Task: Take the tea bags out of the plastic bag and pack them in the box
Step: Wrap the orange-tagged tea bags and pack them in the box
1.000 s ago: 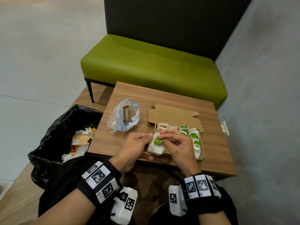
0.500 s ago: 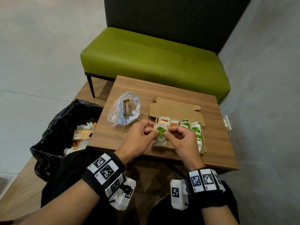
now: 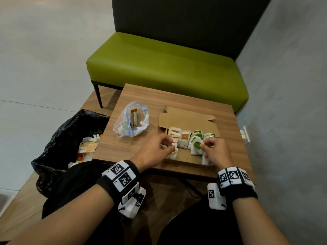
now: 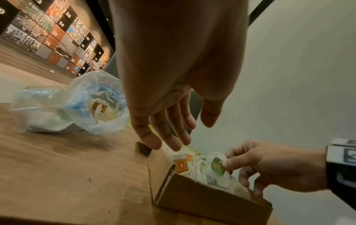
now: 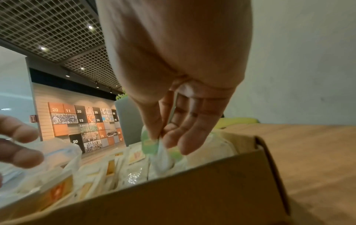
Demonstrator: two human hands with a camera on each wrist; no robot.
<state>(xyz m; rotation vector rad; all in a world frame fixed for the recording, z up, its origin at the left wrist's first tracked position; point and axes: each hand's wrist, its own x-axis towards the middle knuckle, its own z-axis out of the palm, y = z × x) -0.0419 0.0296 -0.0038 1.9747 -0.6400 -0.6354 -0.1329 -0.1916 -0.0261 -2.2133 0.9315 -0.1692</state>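
Note:
An open cardboard box (image 3: pixel 187 157) lies on the wooden table (image 3: pixel 123 144), its lid flap (image 3: pixel 187 121) folded back. Inside stand orange-tag tea bags (image 3: pixel 184 138) on the left and green-tag ones (image 3: pixel 198 134) on the right. My right hand (image 3: pixel 203 145) pinches a green-tag tea bag (image 3: pixel 195 146) between thumb and forefinger, low in the box (image 5: pixel 192 190); the pinch (image 5: pixel 161 137) shows in the right wrist view. My left hand (image 3: pixel 169 145) hovers open over the box's left end, fingers (image 4: pixel 167 137) straight, holding nothing. The clear plastic bag (image 3: pixel 131 121) lies left of the box with a few tea bags inside.
A black bin bag (image 3: pixel 58 138) with rubbish stands on the floor left of the table. A green bench (image 3: pixel 168 68) sits behind the table, with a grey wall (image 3: pixel 292 103) to the right. A small white fitting (image 3: pixel 245 136) sits at the table's right edge.
Both hands held the green-tag tea bag above the box's near edge. Now the left hand has let go and drawn left, and the right hand has lowered the bag among the green-tag ones.

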